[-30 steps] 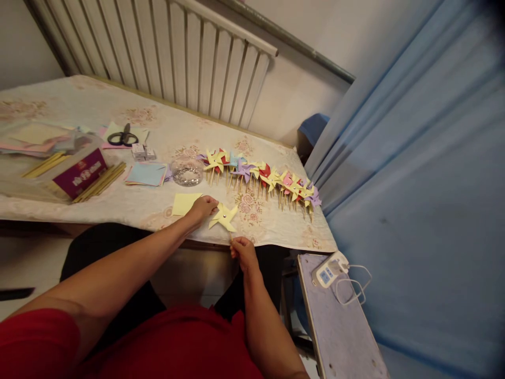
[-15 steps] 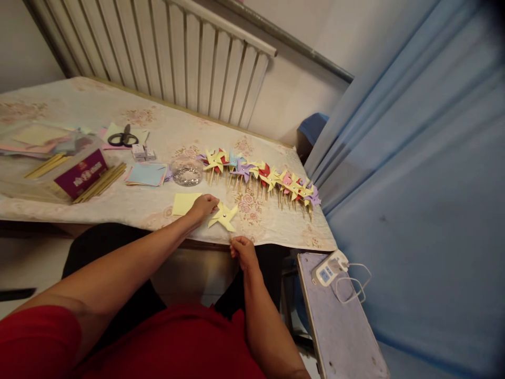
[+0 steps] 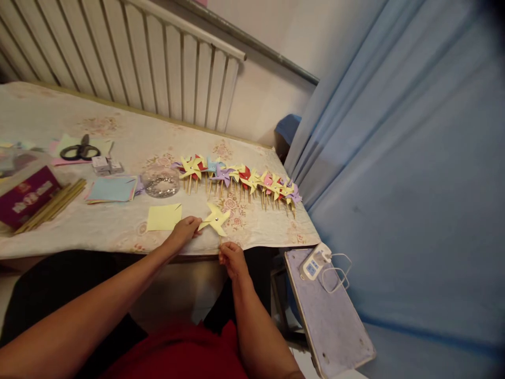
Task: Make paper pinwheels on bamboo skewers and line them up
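Pinwheel: I see the four-bladed pinwheel of pale yellow paper (image 3: 215, 220) upright on its thin stick, between both hands.
Left hand: the left hand (image 3: 187, 230), just left of the pinwheel, pinches the tip of its left blade.
Right hand: the right hand (image 3: 234, 258), below the pinwheel, has its fingers closed around the stick.
Table edge: from my viewpoint, the front edge of the pale flowered tablecloth (image 3: 272, 231) runs just below the pinwheel.
Room: flowered cloth shows between the pinwheel and the row of many-coloured paper pinwheels (image 3: 248, 180) behind it; the square yellow paper sheet (image 3: 161, 217) lies to its left.
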Motion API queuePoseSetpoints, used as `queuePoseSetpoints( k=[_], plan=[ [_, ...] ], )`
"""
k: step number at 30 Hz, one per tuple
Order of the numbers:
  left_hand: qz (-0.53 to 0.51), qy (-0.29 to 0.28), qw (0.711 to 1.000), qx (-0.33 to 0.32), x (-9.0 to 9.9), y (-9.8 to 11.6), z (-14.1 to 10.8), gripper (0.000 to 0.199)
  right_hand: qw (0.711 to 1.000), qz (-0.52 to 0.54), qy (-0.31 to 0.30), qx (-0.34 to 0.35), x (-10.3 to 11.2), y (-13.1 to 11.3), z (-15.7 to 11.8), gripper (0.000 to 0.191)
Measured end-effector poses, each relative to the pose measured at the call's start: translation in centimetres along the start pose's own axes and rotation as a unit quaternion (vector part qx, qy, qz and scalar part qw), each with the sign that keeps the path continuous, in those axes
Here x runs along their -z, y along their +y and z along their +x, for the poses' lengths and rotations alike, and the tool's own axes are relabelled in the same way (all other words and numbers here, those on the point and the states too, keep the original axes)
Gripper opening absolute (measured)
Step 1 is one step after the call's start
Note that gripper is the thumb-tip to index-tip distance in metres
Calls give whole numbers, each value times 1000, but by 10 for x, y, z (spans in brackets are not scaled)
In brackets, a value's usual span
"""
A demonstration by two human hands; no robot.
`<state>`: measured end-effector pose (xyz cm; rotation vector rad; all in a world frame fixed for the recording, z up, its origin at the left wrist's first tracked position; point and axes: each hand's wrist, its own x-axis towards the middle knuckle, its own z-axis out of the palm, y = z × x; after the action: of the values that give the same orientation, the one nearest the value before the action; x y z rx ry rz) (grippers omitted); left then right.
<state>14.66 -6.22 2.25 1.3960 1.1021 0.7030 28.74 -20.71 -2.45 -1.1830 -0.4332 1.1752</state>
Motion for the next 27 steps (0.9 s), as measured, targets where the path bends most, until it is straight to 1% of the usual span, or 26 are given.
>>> queuePoseSetpoints(
  k=[3,6,8,12,15,20,24,27],
  plan=[
    [-34,-22,999,-8,-6,1,-4,40,1000,4,6,1,-1,-1,0,32],
    [-81,-13,997,9,-9,6,-10,50,1000,11,14,2,-2,-3,-1,32],
    [-87,-10,996,7,-9,6,-12,54,1000,16,17,3,-1,-3,-1,33],
    [-59,-40,997,-24,-10,-1,-12,44,1000,13,18,3,-1,-3,0,33],
    [-59,-52,997,-15,-12,-7,-9,35,1000,8,15,8,-2,-3,0,33],
    [-45,-37,998,21,-16,-8,-3,27,1000,1,18,11,-3,-1,1,30],
    [-29,-23,999,24,-14,-3,-2,23,1000,-2,18,4,-3,-2,1,30],
    [-28,-16,999,28,-13,1,-5,26,1000,-7,18,5,-3,-2,0,31]
  ],
)
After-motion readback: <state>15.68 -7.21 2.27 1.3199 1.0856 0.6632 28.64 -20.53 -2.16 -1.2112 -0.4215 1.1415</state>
